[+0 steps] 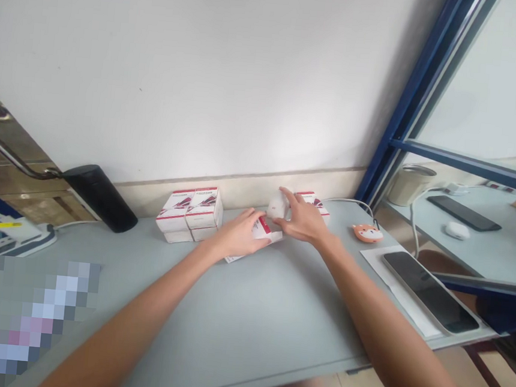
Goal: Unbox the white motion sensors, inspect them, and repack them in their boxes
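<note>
My left hand (243,234) is closed on a white and red box (261,230) that lies low on the grey table, and its fingers cover part of the box. Just to the right, my right hand (302,216) grips a small white rounded object (278,208) between thumb and fingers, close above the box's right end. Behind my right hand stands another white and red box (314,201), partly hidden. A block of several similar boxes (190,215) stands left of my left hand, against the wall.
On the grey table (237,330), a black cylinder (100,198) leans at the left near a power strip (23,242). An orange animal-shaped item (367,232), white paper (394,290) and a phone (430,291) lie at the right, beside a blue-framed glass panel (472,167).
</note>
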### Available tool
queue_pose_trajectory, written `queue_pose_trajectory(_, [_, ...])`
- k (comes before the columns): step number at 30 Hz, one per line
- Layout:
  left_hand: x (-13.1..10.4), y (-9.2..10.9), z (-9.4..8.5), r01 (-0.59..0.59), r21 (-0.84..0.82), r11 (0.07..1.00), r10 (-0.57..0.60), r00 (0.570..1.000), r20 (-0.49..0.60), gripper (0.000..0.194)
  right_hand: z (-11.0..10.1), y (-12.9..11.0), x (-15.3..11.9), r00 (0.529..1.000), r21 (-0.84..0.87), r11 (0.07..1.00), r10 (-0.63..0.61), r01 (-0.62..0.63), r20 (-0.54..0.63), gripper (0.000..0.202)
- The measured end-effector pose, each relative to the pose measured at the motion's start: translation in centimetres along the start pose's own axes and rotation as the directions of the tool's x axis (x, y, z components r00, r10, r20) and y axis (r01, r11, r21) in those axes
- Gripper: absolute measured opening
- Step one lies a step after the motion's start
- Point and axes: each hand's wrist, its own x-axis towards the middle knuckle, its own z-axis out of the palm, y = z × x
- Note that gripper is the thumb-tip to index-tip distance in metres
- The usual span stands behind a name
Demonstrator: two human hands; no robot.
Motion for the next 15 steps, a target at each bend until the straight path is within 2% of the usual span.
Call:
queue_pose_trajectory(3, [-1.2,0.8,0.8,0.003,-0.072,0.997,-0.015,0.984,-0.178,0.072,-0.4,-1.0,-0.3,0.998,0.068,0.997,-0.019,0.023,-0.057,0.089])
queue_pose_trajectory(6, [-2.4,1.0,1.5,-0.030,-0.062,0.998,0.006,0.933,-0.361,0.073,-0.6,-2.2,-0.8,0.995,0.152,0.986,-0.050,0.063,-0.088,0.090])
queue_pose_trajectory(11, [-4.4,0.0,2.6,-0.077,0.018,0.997,0.072,0.778,-0.624,0.074,-0.1,-4.7,-2.1,0.984,0.323,0.931,-0.147,0.172,-0.102,0.090])
queue_pose_trajectory(15, [-5.3,-1.0,3.2,-0.090,0.058,0.994,0.104,0.691,-0.716,0.077,0.4,-6.3,-3.0,0.969,0.401,0.885,-0.187,0.238,-0.162,0.091])
